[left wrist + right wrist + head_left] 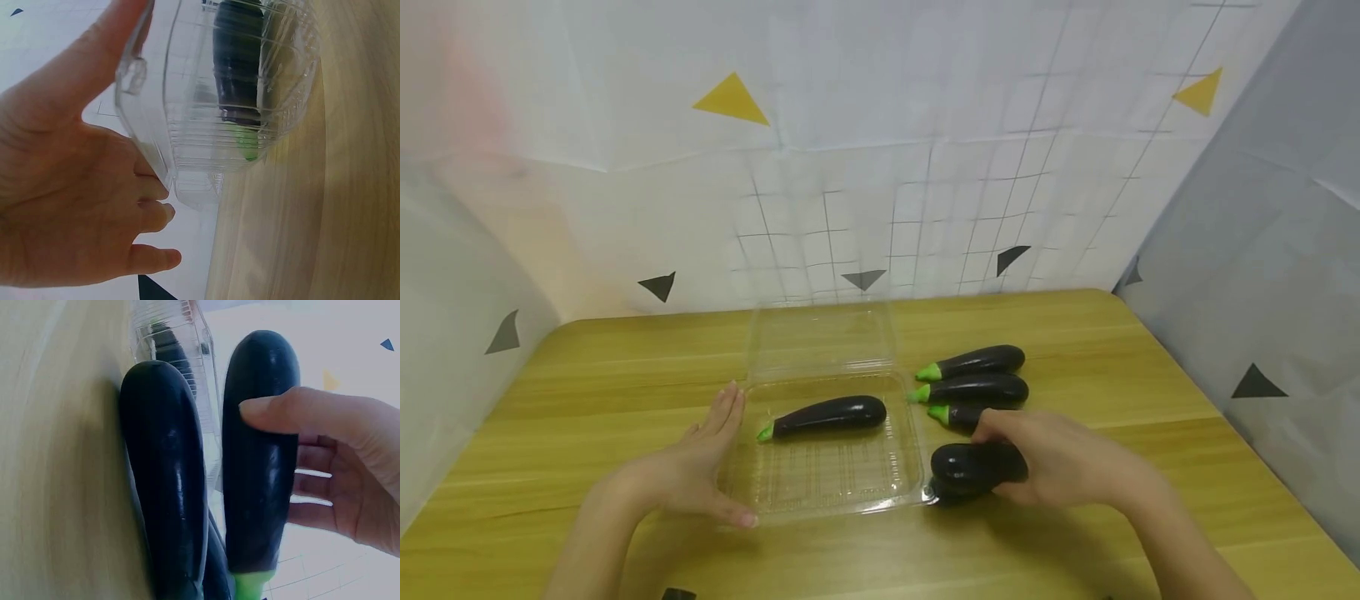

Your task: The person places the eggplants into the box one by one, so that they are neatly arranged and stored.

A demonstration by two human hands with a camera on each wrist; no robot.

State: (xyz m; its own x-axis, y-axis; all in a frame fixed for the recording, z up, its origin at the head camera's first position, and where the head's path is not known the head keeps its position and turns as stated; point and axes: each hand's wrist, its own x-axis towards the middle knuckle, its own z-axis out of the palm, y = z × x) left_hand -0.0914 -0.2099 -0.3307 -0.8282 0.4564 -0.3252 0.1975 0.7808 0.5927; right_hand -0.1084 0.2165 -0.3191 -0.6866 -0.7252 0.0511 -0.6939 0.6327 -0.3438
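My left hand (685, 475) spreads along the left side of a clear plastic clamshell box (820, 483), fingers fairly straight at its rim and thumb by the front corner. One dark eggplant (838, 414) with a green stem lies inside, towards the back of the box. To the right of the box, my right hand (1067, 462) grips another eggplant (259, 475), thumb on one side and fingers on the other. In the right wrist view, it is raised off the wood, beside a further eggplant (164, 469) that lies on the table.
The box's clear lid (820, 337) is folded back behind it. Several eggplants lie right of the box, including a rear one (985, 360) and one just in front (981, 389), stems pointing left. White sheeting (850, 208) stands along the wooden table's (640, 358) back edge.
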